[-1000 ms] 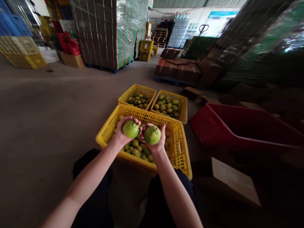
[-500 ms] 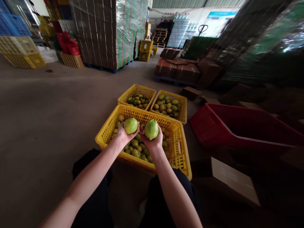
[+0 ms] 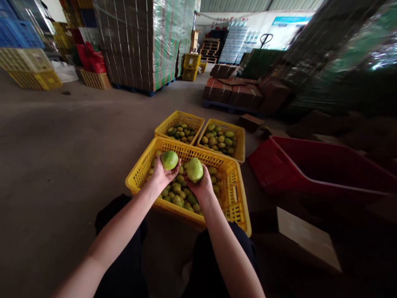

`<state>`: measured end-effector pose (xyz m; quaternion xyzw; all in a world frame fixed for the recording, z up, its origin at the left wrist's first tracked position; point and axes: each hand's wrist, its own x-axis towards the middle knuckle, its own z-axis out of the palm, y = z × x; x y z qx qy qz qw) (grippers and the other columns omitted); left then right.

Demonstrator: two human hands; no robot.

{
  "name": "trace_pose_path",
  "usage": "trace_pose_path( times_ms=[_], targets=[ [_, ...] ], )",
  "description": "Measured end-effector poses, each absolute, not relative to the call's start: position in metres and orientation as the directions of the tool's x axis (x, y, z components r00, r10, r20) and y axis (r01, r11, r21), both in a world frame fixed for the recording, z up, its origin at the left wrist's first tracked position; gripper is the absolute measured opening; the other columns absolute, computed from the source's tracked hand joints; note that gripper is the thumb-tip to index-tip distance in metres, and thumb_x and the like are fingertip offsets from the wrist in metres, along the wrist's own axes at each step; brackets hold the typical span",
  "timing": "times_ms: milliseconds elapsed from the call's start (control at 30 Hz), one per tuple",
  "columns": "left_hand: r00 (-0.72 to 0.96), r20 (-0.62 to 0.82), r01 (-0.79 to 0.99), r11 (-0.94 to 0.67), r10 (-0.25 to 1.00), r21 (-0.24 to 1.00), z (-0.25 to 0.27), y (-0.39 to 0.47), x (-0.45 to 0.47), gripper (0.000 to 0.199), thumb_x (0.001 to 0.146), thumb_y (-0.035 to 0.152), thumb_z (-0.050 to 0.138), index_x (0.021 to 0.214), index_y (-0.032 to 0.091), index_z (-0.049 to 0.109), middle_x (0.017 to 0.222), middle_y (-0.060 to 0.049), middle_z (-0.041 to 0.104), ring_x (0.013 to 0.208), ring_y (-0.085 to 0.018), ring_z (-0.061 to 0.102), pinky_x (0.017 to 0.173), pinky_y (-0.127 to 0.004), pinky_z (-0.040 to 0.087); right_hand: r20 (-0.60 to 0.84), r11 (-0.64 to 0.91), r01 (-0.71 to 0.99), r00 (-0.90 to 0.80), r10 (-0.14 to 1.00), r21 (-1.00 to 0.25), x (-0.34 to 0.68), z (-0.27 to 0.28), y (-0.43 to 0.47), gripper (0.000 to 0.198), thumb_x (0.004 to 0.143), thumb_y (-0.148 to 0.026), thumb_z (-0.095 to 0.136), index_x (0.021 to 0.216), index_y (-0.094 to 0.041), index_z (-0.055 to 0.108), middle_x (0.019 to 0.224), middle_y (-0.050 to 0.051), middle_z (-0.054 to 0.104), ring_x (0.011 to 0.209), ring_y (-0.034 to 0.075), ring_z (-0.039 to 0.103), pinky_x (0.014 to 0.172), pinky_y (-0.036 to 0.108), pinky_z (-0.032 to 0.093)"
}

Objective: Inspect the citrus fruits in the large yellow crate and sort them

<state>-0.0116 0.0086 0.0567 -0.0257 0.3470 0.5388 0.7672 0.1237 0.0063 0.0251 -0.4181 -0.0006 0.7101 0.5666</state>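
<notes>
My left hand (image 3: 163, 173) holds a green-yellow lemon (image 3: 169, 160), its fingers cupped beneath the fruit. Close by on the right, my right hand (image 3: 201, 182) grips a second, slightly lumpy green-yellow lemon (image 3: 194, 170) with the thumb along its side. Both fruits are held apart from each other above a large yellow plastic crate (image 3: 234, 182). Many green and yellow lemons (image 3: 177, 200) lie loose in that crate, partly hidden by my hands and forearms.
Two more yellow crates, one left (image 3: 161, 129) and one right (image 3: 240, 145), hold similar fruit just beyond. A red bin (image 3: 266, 169) and a cardboard box (image 3: 307, 236) stand at right. Wrapped pallet stacks (image 3: 130, 45) rise behind; grey floor (image 3: 62, 165) lies at left.
Both lemons have turned in my hands, and the right one's pointed end no longer faces down. My right hand has shifted slightly left; the left lemon sits a little higher.
</notes>
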Motion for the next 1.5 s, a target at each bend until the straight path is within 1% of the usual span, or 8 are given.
trace_pose_path(
  times_ms=[100,233,433,667,967,1200,1367,1500],
  targets=[
    [0.159,-0.572,-0.837,0.416,0.805,0.354,0.055,0.009,-0.011,0.040,0.098,0.036,0.035,0.110,0.010,0.063,0.074,-0.012,0.067,0.057,-0.016,0.063,0.041,-0.019,0.049,-0.613,-0.354,-0.795,0.029,0.790,-0.493,0.120,0.025,0.007,0.023,0.092,-0.038,0.044,0.085,-0.022,0.060,0.061,0.000,0.066,0.054,0.016,0.061,0.046,0.026,0.053],
    [0.095,-0.564,-0.831,0.377,0.820,0.408,0.055,0.010,-0.009,0.031,0.098,0.029,0.036,0.106,0.016,0.063,0.075,-0.009,0.067,0.064,-0.018,0.068,0.050,-0.021,0.055,-0.608,-0.314,-0.792,0.088,0.789,-0.523,0.119,0.031,0.005,0.017,0.091,-0.036,0.048,0.089,-0.023,0.060,0.065,-0.002,0.067,0.060,0.017,0.064,0.059,0.032,0.060],
    [0.184,-0.530,-0.836,0.415,0.828,0.358,0.058,0.007,-0.012,0.039,0.094,0.042,0.042,0.103,0.011,0.064,0.072,-0.012,0.067,0.064,-0.020,0.067,0.050,-0.025,0.056,-0.569,-0.329,-0.798,0.022,0.822,-0.505,0.122,0.039,0.000,0.024,0.086,-0.045,0.054,0.080,-0.023,0.061,0.060,-0.001,0.066,0.053,0.017,0.061,0.056,0.033,0.058],
    [0.114,-0.521,-0.804,0.387,0.846,0.452,0.055,0.011,-0.009,0.028,0.095,0.030,0.042,0.098,0.015,0.066,0.074,-0.009,0.070,0.064,-0.018,0.068,0.056,-0.026,0.058,-0.546,-0.365,-0.820,-0.078,0.834,-0.440,0.122,0.036,0.000,0.041,0.091,-0.053,0.040,0.081,-0.021,0.063,0.063,0.002,0.069,0.053,0.017,0.064,0.050,0.029,0.054],
    [0.139,-0.517,-0.763,0.424,0.845,0.488,0.060,0.007,-0.004,0.021,0.084,0.032,0.067,0.095,0.015,0.064,0.075,-0.006,0.067,0.063,-0.017,0.068,0.053,-0.023,0.058,-0.474,-0.214,-0.762,0.137,0.870,-0.612,0.111,0.042,-0.002,0.021,0.086,-0.041,0.056,0.082,-0.021,0.061,0.057,-0.005,0.065,0.045,0.013,0.059,0.053,0.026,0.055],
    [0.100,-0.570,-0.796,0.409,0.816,0.446,0.053,0.011,-0.004,0.029,0.097,0.040,0.046,0.093,0.016,0.061,0.074,-0.005,0.064,0.065,-0.015,0.063,0.062,-0.025,0.057,-0.641,-0.419,-0.750,0.008,0.768,-0.512,0.117,0.030,0.001,0.029,0.093,-0.041,0.040,0.084,-0.021,0.059,0.056,0.000,0.066,0.044,0.017,0.060,0.043,0.028,0.050],
    [0.019,-0.559,-0.807,0.343,0.829,0.481,0.048,0.011,-0.006,0.019,0.097,0.024,0.042,0.092,0.020,0.061,0.071,-0.002,0.066,0.064,-0.015,0.064,0.060,-0.025,0.056,-0.546,-0.397,-0.764,-0.070,0.835,-0.508,0.118,0.023,0.001,0.024,0.087,-0.042,0.051,0.080,-0.022,0.061,0.057,-0.001,0.067,0.045,0.016,0.060,0.045,0.027,0.052],
    [0.048,-0.563,-0.853,0.327,0.825,0.406,0.054,0.010,-0.008,0.026,0.096,0.029,0.039,0.092,0.016,0.061,0.067,-0.004,0.066,0.060,-0.016,0.065,0.054,-0.025,0.055,-0.510,-0.346,-0.794,-0.053,0.858,-0.500,0.117,0.025,0.002,0.022,0.085,-0.040,0.054,0.076,-0.021,0.061,0.055,-0.001,0.066,0.042,0.014,0.058,0.045,0.027,0.053]
  ],
)
